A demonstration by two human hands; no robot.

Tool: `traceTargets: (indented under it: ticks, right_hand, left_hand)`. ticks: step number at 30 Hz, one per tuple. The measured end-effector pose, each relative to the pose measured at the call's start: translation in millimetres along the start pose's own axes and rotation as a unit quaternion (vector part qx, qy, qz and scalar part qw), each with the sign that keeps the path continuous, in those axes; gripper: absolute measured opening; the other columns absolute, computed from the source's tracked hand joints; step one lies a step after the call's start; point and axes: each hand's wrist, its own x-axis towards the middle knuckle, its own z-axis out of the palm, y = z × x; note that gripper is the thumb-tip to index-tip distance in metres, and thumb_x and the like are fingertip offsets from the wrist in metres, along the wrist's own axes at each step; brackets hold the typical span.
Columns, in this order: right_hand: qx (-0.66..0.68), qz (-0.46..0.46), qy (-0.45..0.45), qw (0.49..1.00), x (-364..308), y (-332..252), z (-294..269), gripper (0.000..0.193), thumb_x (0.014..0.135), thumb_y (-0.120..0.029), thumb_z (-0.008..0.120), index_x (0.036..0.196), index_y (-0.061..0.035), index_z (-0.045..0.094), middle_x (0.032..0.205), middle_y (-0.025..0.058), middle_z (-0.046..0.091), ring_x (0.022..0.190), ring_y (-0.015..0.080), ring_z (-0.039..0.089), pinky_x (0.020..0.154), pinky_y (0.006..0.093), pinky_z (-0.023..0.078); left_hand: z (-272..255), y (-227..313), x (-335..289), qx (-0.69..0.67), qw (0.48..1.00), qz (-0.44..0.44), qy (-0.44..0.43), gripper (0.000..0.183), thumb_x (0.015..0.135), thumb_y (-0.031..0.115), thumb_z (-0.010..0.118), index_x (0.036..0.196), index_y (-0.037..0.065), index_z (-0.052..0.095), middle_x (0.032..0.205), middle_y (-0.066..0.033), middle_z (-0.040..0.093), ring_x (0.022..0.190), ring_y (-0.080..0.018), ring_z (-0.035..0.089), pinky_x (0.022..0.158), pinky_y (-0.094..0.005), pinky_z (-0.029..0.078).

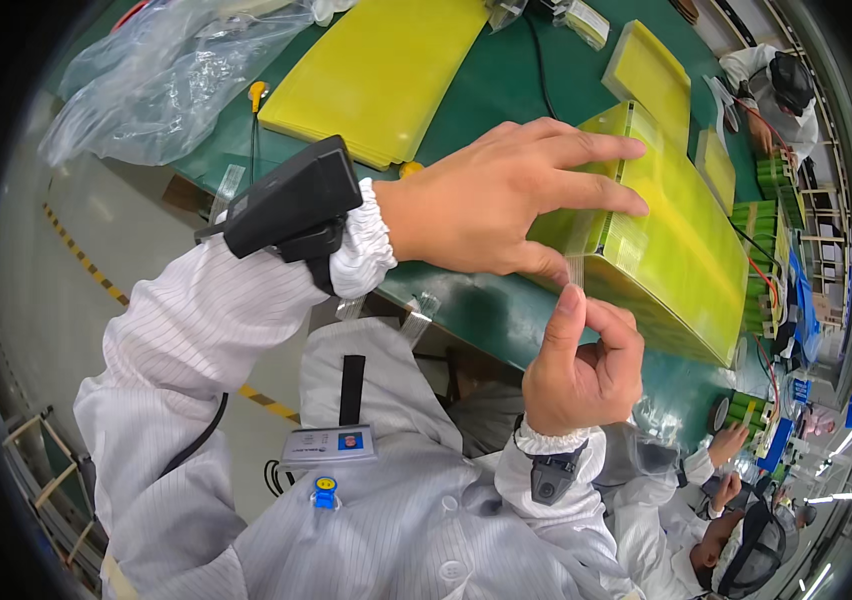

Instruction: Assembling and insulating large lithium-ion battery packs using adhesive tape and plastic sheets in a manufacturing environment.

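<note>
A box-shaped block (pixel 676 255) wrapped in shiny yellow-green sheet stands at the table's near edge. My left hand (pixel 516 195) reaches over its left end, fingers stretched out and resting on the top near the edge. Its thumb points down beside a short strip of clear tape (pixel 577 268) at the block's corner. Just below, my right hand (pixel 586 365) is closed in a pinch, thumb and forefinger at the tape's lower end. Another piece of clear tape (pixel 624 243) lies flat over the block's edge.
A stack of yellow sheets (pixel 376 80) and a crumpled clear plastic bag (pixel 181 85) lie on the green table (pixel 491 90). Beyond the block are another yellow block (pixel 651 80), green battery cells (pixel 758 245) and cables. Co-workers (pixel 786 95) (pixel 736 550) work at the right.
</note>
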Motion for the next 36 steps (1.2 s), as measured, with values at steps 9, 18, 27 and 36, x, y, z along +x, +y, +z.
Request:
traceTargets:
  ticks: [9, 18, 27, 36]
  right_hand:
    - [-0.02, 0.002, 0.014, 1.0, 3, 4, 2, 0.017, 0.084, 0.004, 0.076, 0.089, -0.0016, 0.061, 0.073, 0.0094, 0.067, 0.059, 0.0225, 0.061, 0.054, 0.0308, 0.048]
    - [-0.053, -0.05, 0.015, 0.997, 12, 17, -1, 0.018, 0.084, 0.005, 0.076, 0.091, -0.0022, 0.062, 0.073, 0.0097, 0.066, 0.06, 0.0252, 0.062, 0.058, 0.0338, 0.051]
    - [-0.111, -0.092, 0.025, 0.989, 13, 24, -1, 0.016, 0.085, 0.001, 0.077, 0.091, -0.0024, 0.062, 0.071, 0.008, 0.064, 0.057, 0.0245, 0.059, 0.055, 0.0342, 0.049]
    - [-0.159, 0.006, 0.009, 0.987, 15, 29, -31, 0.025, 0.078, -0.012, 0.088, 0.084, -0.0068, 0.065, 0.066, 0.0068, 0.058, 0.055, 0.0241, 0.055, 0.052, 0.0344, 0.044]
  left_hand:
    - [-1, -2, -3, 0.041, 0.999, 0.019, 0.0, 0.076, 0.072, 0.029, 0.082, 0.143, 0.027, 0.057, 0.162, -0.0025, 0.036, 0.13, -0.0328, 0.047, 0.106, -0.0468, 0.038]
    - [-2, 2, -2, 0.11, 0.993, 0.048, 0.005, 0.076, 0.075, 0.031, 0.081, 0.145, 0.023, 0.053, 0.155, 0.0037, 0.046, 0.138, -0.0285, 0.044, 0.106, -0.0468, 0.038]
    - [-1, 6, 0, 0.1, 0.994, 0.042, 0.006, 0.077, 0.072, 0.025, 0.083, 0.143, 0.019, 0.055, 0.154, 0.0018, 0.048, 0.136, -0.0286, 0.047, 0.106, -0.0444, 0.039]
    - [4, 14, 4, 0.045, 0.998, 0.023, 0.043, 0.06, 0.079, 0.028, 0.082, 0.134, 0.014, 0.064, 0.146, -0.0018, 0.057, 0.134, -0.0321, 0.05, 0.108, -0.0439, 0.041]
